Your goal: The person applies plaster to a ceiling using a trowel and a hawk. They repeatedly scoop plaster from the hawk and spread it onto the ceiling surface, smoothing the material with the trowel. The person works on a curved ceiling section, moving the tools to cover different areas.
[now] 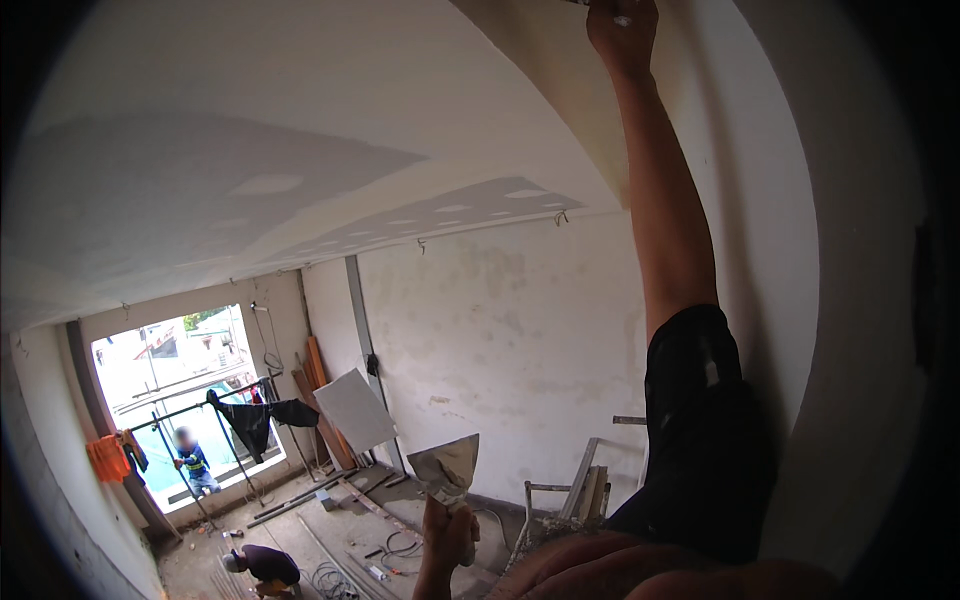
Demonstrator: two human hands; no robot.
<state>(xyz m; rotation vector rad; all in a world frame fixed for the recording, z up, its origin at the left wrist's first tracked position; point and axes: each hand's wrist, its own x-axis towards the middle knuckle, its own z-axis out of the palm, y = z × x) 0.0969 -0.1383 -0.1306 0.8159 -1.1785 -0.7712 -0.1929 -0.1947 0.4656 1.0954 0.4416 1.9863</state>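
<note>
My left hand (448,535) is closed around the handle of a broad putty knife (447,465), low in the picture. Its blade points up and carries whitish filler smears. My right arm, in a black sleeve, stretches high along the white wall (770,200). At the top edge my right hand (624,35) is closed, with a white smear on it. A dark sliver of a tool (577,2) shows beside its fingers; the rest lies outside the picture. The hand is close to the corner where wall and ceiling (330,70) meet.
Far below, a person in a cap (265,567) crouches by cables and long bars; another person (194,462) stands at the bright window opening. Clothes (250,420) hang on a rail. A white board (357,410) and planks lean on the wall. Metal frames (545,488) stand nearby.
</note>
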